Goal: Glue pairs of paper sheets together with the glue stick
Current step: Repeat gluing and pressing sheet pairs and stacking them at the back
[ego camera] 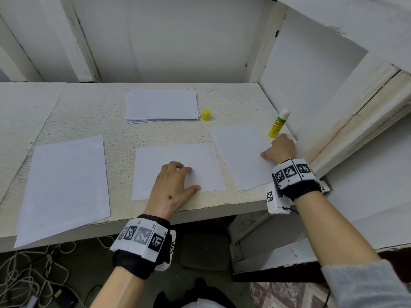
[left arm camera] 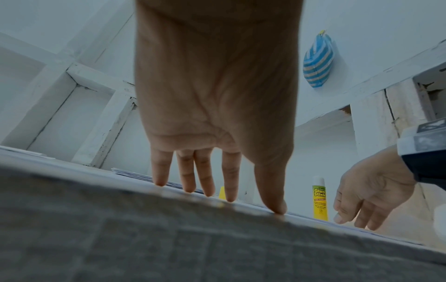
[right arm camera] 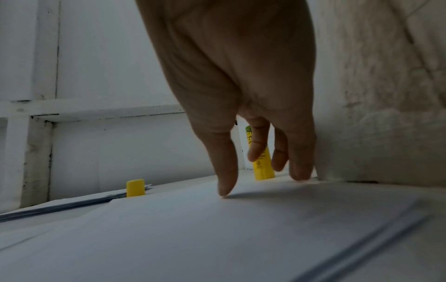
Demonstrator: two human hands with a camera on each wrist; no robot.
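Left fingers (ego camera: pixel 184 168): we spread them flat, gripping nothing, pinning the middle sheet (ego camera: pixel 178 170) so it won't slide.
Right fingers (right arm camera: pixel 226 183): loosely extended, tips on the right sheet (ego camera: pixel 240 156), holding nothing.
Glue stick (ego camera: pixel 277 125): uncapped, upright just beyond our right hand (ego camera: pixel 280 150); probably next.
Cap (ego camera: pixel 206 114): beside the paper stack (ego camera: pixel 161 106).
Worktop (ego camera: pixel 93 112): a left sheet (ego camera: pixel 64 187) lies apart; the side wall crowds our right hand.
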